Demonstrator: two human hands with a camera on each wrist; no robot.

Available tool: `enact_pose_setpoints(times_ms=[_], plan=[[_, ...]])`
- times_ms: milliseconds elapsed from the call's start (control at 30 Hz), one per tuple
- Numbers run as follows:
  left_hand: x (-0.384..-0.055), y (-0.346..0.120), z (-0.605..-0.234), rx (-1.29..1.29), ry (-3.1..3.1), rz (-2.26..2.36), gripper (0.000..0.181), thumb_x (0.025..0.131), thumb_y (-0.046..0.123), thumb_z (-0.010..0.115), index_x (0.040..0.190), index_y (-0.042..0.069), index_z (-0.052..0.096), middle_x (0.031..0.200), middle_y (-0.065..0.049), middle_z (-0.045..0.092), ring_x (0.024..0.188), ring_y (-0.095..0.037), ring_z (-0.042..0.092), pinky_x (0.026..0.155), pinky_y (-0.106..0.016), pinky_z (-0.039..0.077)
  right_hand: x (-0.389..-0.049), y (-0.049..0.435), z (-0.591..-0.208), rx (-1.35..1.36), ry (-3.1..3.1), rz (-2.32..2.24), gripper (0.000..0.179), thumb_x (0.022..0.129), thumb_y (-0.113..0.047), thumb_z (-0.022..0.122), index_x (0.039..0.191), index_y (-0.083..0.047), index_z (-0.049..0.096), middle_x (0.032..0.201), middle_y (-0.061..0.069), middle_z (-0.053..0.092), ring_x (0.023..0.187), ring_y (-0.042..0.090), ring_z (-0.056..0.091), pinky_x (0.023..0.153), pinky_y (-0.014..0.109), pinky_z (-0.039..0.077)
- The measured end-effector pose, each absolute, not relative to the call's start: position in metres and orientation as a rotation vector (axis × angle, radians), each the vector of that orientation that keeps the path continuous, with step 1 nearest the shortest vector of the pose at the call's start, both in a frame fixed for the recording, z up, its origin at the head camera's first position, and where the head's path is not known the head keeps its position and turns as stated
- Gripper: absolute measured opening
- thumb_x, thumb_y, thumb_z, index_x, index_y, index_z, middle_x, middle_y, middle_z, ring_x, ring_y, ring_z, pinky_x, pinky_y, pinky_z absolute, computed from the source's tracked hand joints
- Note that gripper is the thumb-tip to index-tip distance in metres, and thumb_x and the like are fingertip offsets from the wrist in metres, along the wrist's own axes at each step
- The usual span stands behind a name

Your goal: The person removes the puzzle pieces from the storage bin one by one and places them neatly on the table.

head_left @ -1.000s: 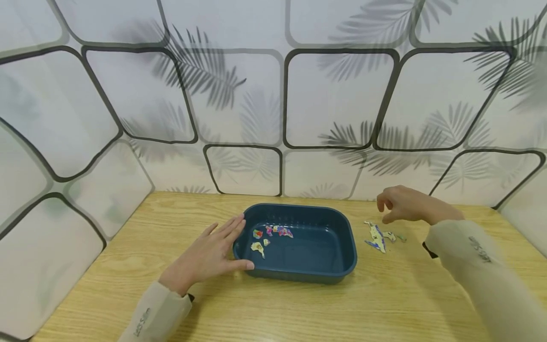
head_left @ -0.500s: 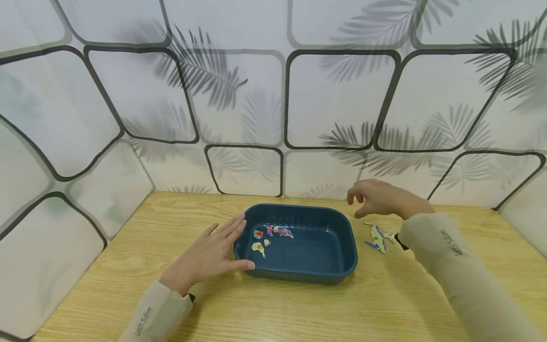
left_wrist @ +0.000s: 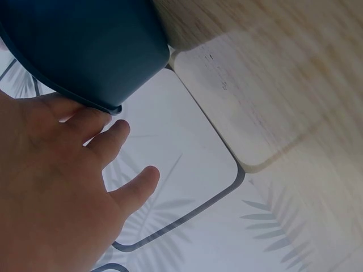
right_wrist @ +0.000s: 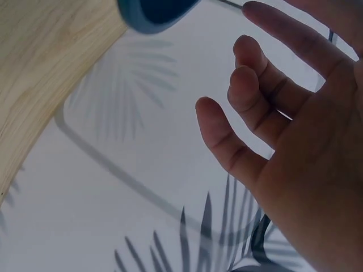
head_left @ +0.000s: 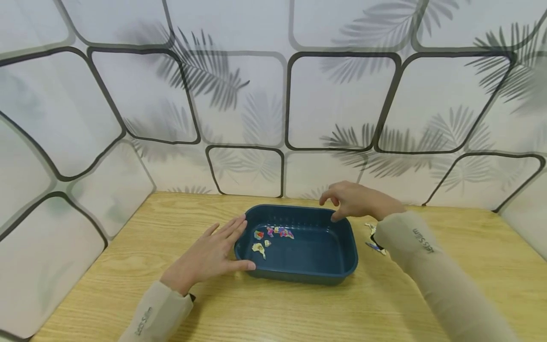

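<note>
A dark blue rectangular basin (head_left: 299, 278) stands on the wooden table. My left hand (head_left: 209, 259) rests on its left rim, fingers spread and thumb along the front corner; the left wrist view shows the fingertips against the outer wall (left_wrist: 91, 62). My right hand (head_left: 354, 199) hovers at the basin's back right corner, fingers loosely bent. Nothing shows between its fingers in the right wrist view, where the basin's edge (right_wrist: 153, 22) appears just beyond them. Inside the basin's left half lie several small, flat colourful scraps, among them a cream piece (head_left: 259, 249) and a pink-purple piece (head_left: 285, 232).
Right of the basin, a flat cream-and-blue scrap (head_left: 376, 247) lies on the table (head_left: 299, 313), partly covered by the right sleeve (head_left: 410, 242). A patterned wall covering (head_left: 243, 171) with leaf shapes rises behind and at the left of the table.
My right hand has moved left from above the scraps on the table to the basin's back right corner, its sleeve now covering part of them. My left hand has stayed on the rim.
</note>
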State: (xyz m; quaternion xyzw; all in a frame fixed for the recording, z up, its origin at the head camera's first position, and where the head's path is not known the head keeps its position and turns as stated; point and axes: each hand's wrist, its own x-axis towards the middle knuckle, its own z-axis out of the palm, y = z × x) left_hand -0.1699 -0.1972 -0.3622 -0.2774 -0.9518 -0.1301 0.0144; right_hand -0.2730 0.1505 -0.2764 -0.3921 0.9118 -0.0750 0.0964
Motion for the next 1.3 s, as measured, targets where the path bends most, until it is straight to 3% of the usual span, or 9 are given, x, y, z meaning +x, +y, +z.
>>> enact_pose_setpoints(times_ms=[233, 467, 867, 1233, 1300], plan=[[-0.170, -0.196, -0.362, -0.862, -2.967, -0.402, 0.101, 0.092, 0.068, 0.058, 0.155, -0.006, 0.032, 0.165, -0.017, 0.024, 0.151, -0.033, 0.025, 0.116, -0.065, 0.021, -0.272, 0.130, -0.282, -1.209, 2.642, -0.138, 0.051, 0.087, -0.010, 0.080, 0.134, -0.003, 0.065, 0.074, -0.003, 0.051, 0.068, 0.012, 0.045, 0.071, 0.035, 0.044], [-0.170, -0.196, -0.361, -0.866, -2.968, -0.414, 0.101, 0.092, 0.068, 0.058, 0.155, -0.006, 0.032, 0.165, -0.017, 0.023, 0.151, -0.033, 0.025, 0.116, -0.065, 0.020, -0.270, 0.111, -0.289, -1.216, 2.629, -0.046, 0.057, 0.083, -0.011, 0.081, 0.137, -0.008, 0.064, 0.071, -0.005, 0.051, 0.066, 0.009, 0.045, 0.071, 0.032, 0.047], [-0.170, -0.196, -0.361, -0.865, -2.965, -0.393, 0.101, 0.092, 0.069, 0.057, 0.155, -0.006, 0.033, 0.165, -0.017, 0.024, 0.151, -0.031, 0.025, 0.116, -0.065, 0.021, -0.267, 0.086, -0.299, -1.116, 2.555, 0.023, 0.063, 0.086, -0.012, 0.082, 0.144, -0.012, 0.059, 0.075, -0.004, 0.053, 0.066, 0.010, 0.045, 0.068, 0.028, 0.046], [-0.170, -0.197, -0.360, -0.863, -2.977, -0.399, 0.101, 0.092, 0.069, 0.057, 0.156, -0.005, 0.032, 0.165, -0.017, 0.023, 0.151, -0.032, 0.024, 0.116, -0.065, 0.021, -0.271, 0.066, -0.308, -0.950, 2.550, 0.112, 0.073, 0.085, -0.013, 0.084, 0.150, -0.023, 0.053, 0.113, 0.004, 0.066, 0.072, 0.012, 0.052, 0.071, 0.031, 0.049], [-0.170, -0.197, -0.361, -0.864, -2.978, -0.400, 0.101, 0.092, 0.069, 0.057, 0.156, -0.005, 0.032, 0.165, -0.017, 0.023, 0.151, -0.032, 0.024, 0.116, -0.065, 0.021, -0.271, 0.062, -0.309, -0.945, 2.553, 0.124, 0.074, 0.084, -0.013, 0.085, 0.150, -0.024, 0.053, 0.123, 0.006, 0.065, 0.082, 0.014, 0.057, 0.077, 0.033, 0.052]])
